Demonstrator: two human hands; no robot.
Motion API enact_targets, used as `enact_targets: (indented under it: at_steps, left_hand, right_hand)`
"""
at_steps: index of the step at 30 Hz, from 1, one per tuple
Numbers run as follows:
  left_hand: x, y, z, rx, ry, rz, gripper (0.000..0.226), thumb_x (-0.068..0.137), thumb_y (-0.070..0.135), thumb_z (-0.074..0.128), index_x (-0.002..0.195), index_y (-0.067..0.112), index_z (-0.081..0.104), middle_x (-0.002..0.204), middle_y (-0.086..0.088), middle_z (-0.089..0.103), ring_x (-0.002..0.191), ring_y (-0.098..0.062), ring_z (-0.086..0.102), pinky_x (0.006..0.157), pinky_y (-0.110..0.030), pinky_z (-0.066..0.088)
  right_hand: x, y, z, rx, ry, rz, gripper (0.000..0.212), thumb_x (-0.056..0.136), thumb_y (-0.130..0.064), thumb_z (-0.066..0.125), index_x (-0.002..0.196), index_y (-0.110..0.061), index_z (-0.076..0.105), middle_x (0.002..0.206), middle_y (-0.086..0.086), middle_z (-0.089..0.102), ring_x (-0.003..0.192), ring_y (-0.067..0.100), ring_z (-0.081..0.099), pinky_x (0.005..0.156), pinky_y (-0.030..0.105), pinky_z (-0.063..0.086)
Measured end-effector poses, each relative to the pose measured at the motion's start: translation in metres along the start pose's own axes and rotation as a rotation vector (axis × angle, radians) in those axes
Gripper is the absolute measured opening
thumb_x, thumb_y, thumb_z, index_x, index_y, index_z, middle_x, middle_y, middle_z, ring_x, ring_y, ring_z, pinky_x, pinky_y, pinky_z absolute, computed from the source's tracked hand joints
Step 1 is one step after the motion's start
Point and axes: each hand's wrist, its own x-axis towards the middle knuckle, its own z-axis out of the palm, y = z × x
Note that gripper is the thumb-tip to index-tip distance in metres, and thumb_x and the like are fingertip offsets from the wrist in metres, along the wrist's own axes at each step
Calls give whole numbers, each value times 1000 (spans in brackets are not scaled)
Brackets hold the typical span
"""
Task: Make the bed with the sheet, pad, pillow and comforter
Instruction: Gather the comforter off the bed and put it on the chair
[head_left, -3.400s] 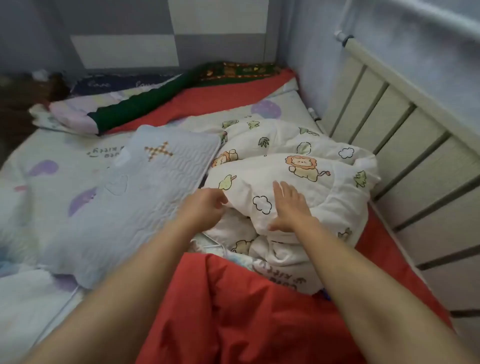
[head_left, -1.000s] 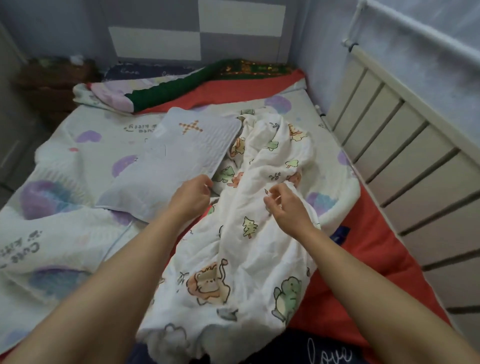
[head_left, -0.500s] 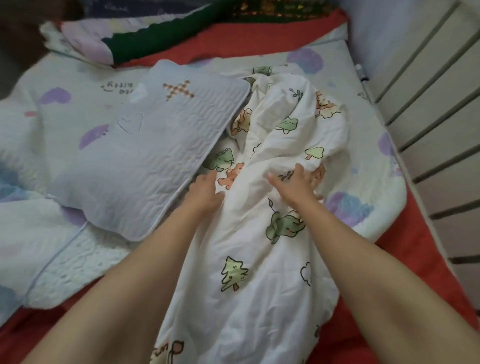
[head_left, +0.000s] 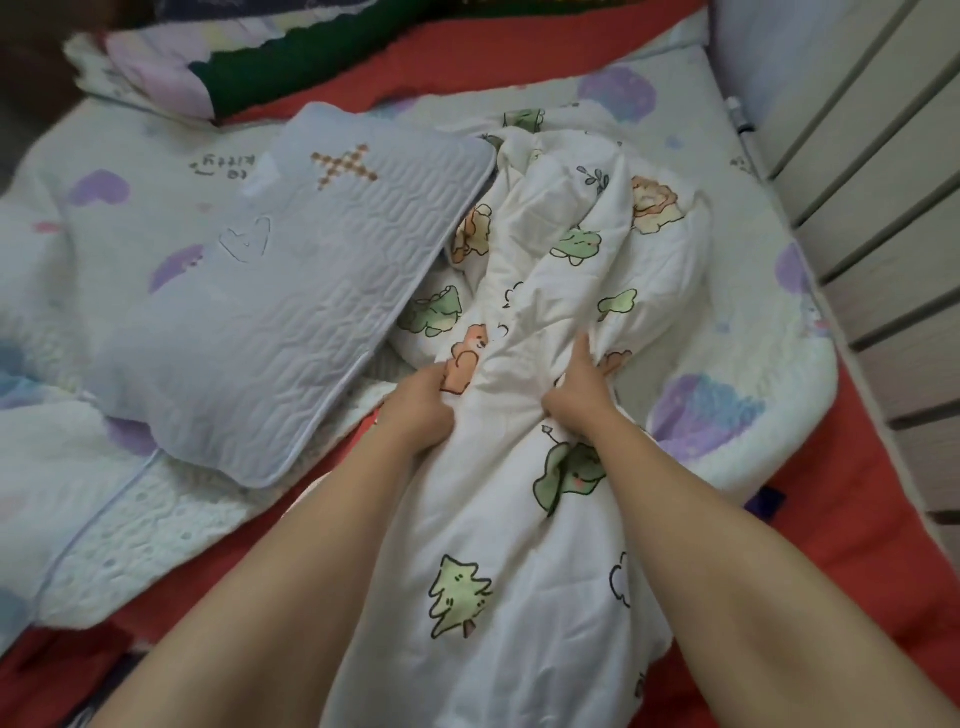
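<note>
A white comforter (head_left: 524, 519) printed with trees and animals lies bunched in a long heap down the middle of the bed. My left hand (head_left: 423, 410) grips a fold on its left side; my right hand (head_left: 582, 395) grips a fold on its right, the two about a hand's width apart. Left of the heap lies a pale blue quilted pillow (head_left: 270, 291) with a checked cross, slanted on a white pad (head_left: 737, 415) with purple hearts. The pad is rumpled over a red sheet (head_left: 852, 509).
A slatted cream bed rail (head_left: 883, 218) runs along the right side. At the head of the bed lies a folded pile of green, red and pastel bedding (head_left: 249, 73). A dark blue cloth (head_left: 766, 501) peeks out at the pad's right edge.
The comforter, first a tight bundle, has been pulled out into a long heap toward me. Both hands reached further up the heap and closed on its folds; the view tilted down.
</note>
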Motion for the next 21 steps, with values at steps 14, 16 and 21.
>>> enact_targets:
  at_steps: [14,16,21]
  left_hand:
    - [-158,12,-99,-32,416,72,25,73,11,50,86,15,70,85,-10,68,87,-34,61,71,-34,48]
    - [-194,10,-113,-45,440,122,29,69,19,46,84,16,71,84,-8,68,87,-33,61,73,-35,49]
    - [-310,-19,-141,-150,502,244,36,65,26,42,79,19,74,81,2,71,84,-25,62,71,-34,50]
  right_hand:
    - [-189,-35,-48,22,463,-477,7,60,-3,51,55,-8,49,53,8,49,57,34,50,49,38,37]
    - [-225,-37,-45,18,512,-532,4,59,-3,49,60,-3,53,54,11,53,56,34,51,48,40,41]
    - [-349,-49,-24,26,598,-750,9,62,-4,48,53,-5,46,46,3,41,46,25,40,44,33,27]
